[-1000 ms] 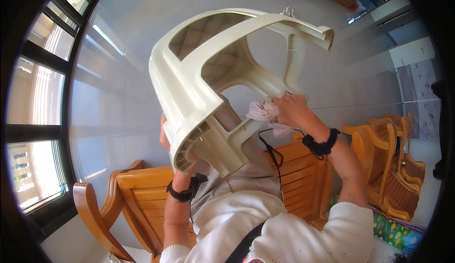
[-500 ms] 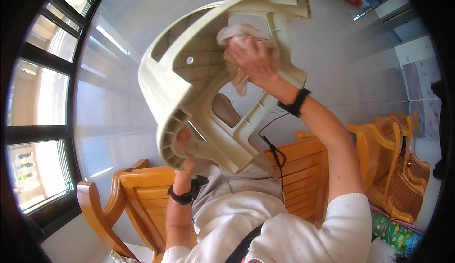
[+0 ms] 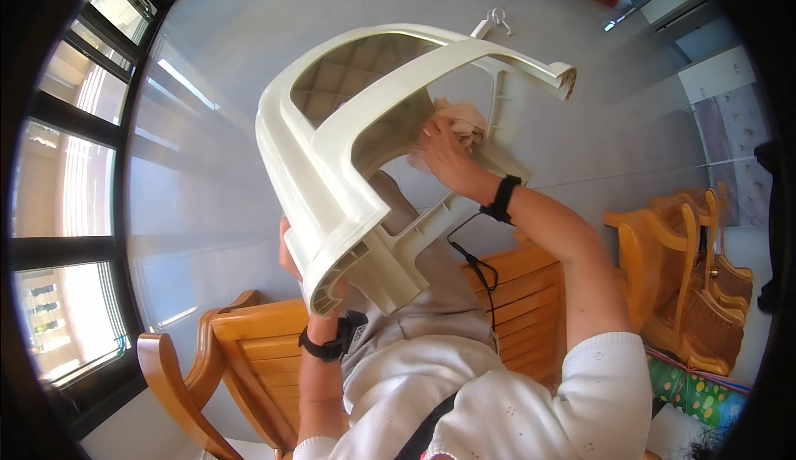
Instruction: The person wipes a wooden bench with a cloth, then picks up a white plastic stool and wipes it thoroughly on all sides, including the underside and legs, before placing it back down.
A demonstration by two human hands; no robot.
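Observation:
Tilted on its side above my lap is a cream plastic stool (image 3: 286,162), its hollow underside partly turned toward me. My right hand (image 3: 448,160) reaches inside it with a crumpled pale pink cloth (image 3: 464,120) gripped in the fingers, near the inner wall. At the stool's lower left leg, my left hand (image 3: 288,251) holds on from outside. Most of its fingers are hidden behind the plastic. Both wrists wear black bands.
I sit on a slatted wooden bench (image 3: 522,315). A black cable (image 3: 474,263) hangs beside my right thigh. More wooden chairs (image 3: 663,269) stand to the right, dark-framed windows (image 3: 66,249) to the left. A small white hooked object (image 3: 497,19) shows beyond the stool.
The stool has turned and tipped, showing more of its outer side. My right hand and the cloth have moved lower within it. My left hand's grip now shows at the leg's outer side.

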